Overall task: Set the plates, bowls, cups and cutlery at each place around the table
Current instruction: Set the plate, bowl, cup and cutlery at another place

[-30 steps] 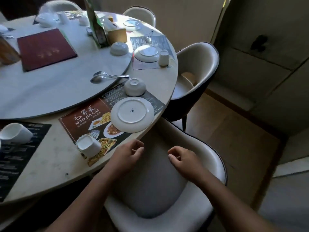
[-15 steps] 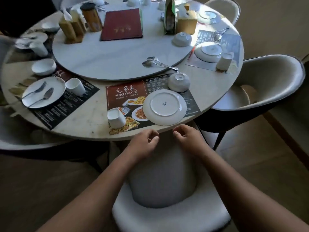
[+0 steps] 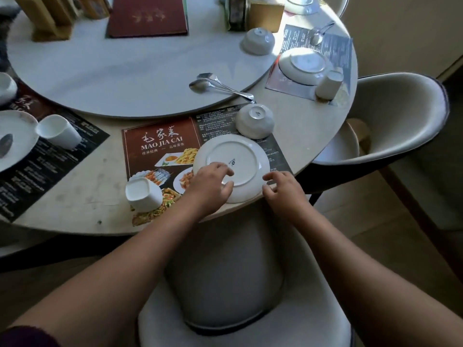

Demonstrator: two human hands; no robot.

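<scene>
The round surface (image 3: 75,214) carries a large pale turntable (image 3: 125,71) in its middle. A cream chair (image 3: 238,271) is tucked in at the near edge, and a second chair (image 3: 400,121) stands at the right. On the surface in front of the near chair lies a printed menu placemat (image 3: 160,146).

The plate (image 3: 233,156) lies upside down on the right part of this placemat, its near rim at the edge of the surface. The left hand (image 3: 210,181) lies on top of the plate, bent fingers on the upturned base and thumb on the rim, pressing rather than grasping. The right hand (image 3: 283,190) is at the plate's near right rim with curled fingers and thumb touching the edge; whether they pinch it cannot be told.

A bowl (image 3: 254,121) sits upside down just beyond the plate, touching or almost touching it. A white cup (image 3: 144,197) lies tipped on its side at the placemat's near left corner. A fork and spoon (image 3: 220,86) lie side by side on the near edge of the turntable.
</scene>
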